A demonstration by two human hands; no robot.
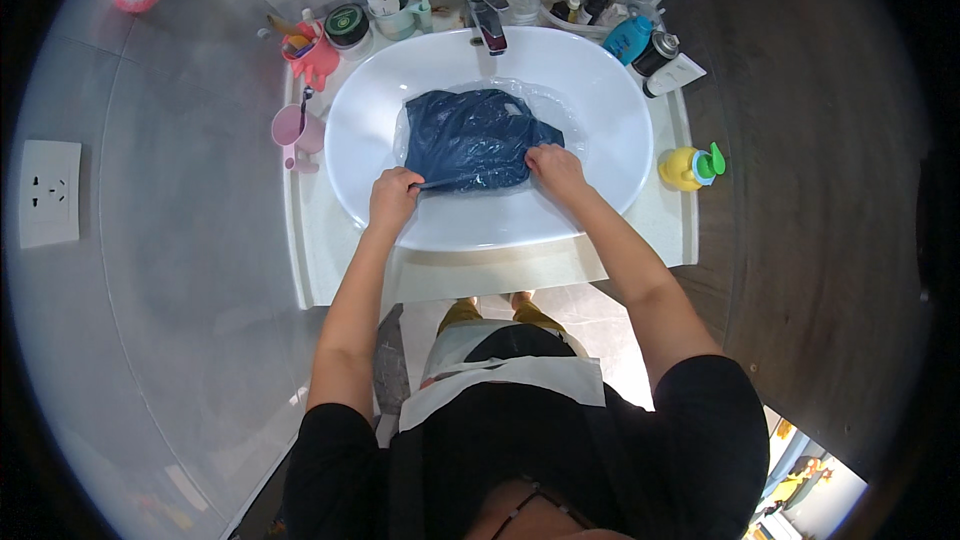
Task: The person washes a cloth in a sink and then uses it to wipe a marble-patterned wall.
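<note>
A dark blue wet garment [465,135] lies spread in shallow water in the white oval washbasin [610,100]. My left hand [396,192] pinches the cloth at its near left corner, close to the basin's front rim. At the garment's right side, my right hand [554,168] has its fingers closed on the fabric. A small pale patch shows near the cloth's upper right. The chrome faucet [487,18] stands behind the basin, its spout over the back rim. How the cloth is folded underneath is hidden.
Left of the basin stand a pink cup [298,132], a red holder [314,58] and a dark-lidded jar [347,28]. To the right are a blue bottle [627,39], a white tube [676,75] and a yellow pump bottle [688,169]. Walls flank the counter.
</note>
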